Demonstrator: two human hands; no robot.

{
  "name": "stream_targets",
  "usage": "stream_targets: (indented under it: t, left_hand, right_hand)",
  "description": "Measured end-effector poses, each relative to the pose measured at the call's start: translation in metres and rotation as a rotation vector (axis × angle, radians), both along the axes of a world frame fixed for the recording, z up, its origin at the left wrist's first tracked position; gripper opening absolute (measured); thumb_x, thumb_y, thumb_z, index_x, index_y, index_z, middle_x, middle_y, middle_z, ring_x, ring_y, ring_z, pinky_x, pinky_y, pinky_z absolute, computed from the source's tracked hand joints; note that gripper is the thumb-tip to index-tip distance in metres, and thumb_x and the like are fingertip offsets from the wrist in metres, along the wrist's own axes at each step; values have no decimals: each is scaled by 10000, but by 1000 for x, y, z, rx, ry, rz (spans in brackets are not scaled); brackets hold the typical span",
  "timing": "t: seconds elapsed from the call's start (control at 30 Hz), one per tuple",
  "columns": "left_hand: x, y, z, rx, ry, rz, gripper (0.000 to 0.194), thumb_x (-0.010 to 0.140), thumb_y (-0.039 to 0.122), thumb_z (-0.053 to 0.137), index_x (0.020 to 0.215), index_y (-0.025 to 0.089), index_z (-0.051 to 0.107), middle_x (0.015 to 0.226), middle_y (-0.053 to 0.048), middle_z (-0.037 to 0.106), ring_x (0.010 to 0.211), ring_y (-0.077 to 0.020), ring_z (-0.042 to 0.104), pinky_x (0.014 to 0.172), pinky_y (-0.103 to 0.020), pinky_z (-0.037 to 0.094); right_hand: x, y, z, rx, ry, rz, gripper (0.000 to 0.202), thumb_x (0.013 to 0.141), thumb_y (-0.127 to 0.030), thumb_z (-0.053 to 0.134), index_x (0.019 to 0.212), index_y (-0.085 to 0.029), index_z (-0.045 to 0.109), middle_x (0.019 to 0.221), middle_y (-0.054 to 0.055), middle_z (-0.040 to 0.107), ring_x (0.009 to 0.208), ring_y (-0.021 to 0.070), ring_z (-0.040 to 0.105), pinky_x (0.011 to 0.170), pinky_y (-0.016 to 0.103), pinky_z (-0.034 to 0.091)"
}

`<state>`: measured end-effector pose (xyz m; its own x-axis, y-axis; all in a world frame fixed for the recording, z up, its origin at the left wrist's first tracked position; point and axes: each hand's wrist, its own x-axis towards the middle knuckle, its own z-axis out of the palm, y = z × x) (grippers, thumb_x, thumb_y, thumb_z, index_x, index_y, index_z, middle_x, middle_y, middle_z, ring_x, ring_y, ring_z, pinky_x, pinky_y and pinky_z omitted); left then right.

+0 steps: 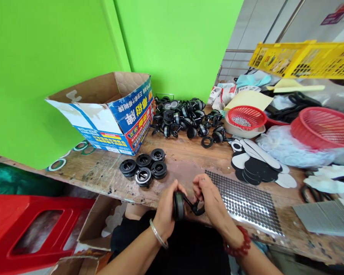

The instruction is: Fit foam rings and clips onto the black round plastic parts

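Observation:
My left hand [166, 208] is wrapped round a thick black disc-shaped part [179, 206], held on edge above my lap at the table's front edge. A curved black arm with a hooked or ring-like end runs from this disc to the right. Beside that end is my right hand [208, 194], its fingers curled and pinched together; what is between them is hidden. To the left, several black round parts [143, 176] with ribbed rims lie face up in a cluster. Right of my right hand lies a silver sheet patterned with small dark shapes [243, 200].
A blue-and-white cardboard box [103, 126] stands at the back left, beside a heap of black parts [180, 114]. Rightward are a red basket of small pieces [246, 116], black and white pads [255, 168] and a grey stack [326, 215]. A red stool [46, 206] stands lower left.

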<state>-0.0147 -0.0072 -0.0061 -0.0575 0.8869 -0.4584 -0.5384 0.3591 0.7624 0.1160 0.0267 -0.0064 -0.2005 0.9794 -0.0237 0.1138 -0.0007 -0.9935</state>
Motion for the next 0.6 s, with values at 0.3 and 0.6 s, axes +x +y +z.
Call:
stream_targets:
  t: [0.3,0.6]
  left_hand:
    - [7,-12,-2,25,-224,168,305,773,450,639,895,171,662,848,-44,699,775,-210,685,666,-291,546]
    - [8,-26,-8,-22,-185,91,560,787,615,653,1110,164,723,1059,-116,744,1064,-305,666,862,-387,553]
  right_hand:
    - [-5,4,10,-175,-26,310,391,961,-602,423,881,-233,523,719,-39,524,579,110,505,494,209,442]
    - [-20,-13,16,-58,-166,366,327,948,-548,478,871,-239,551,805,4,620,754,175,603,691,282,522]
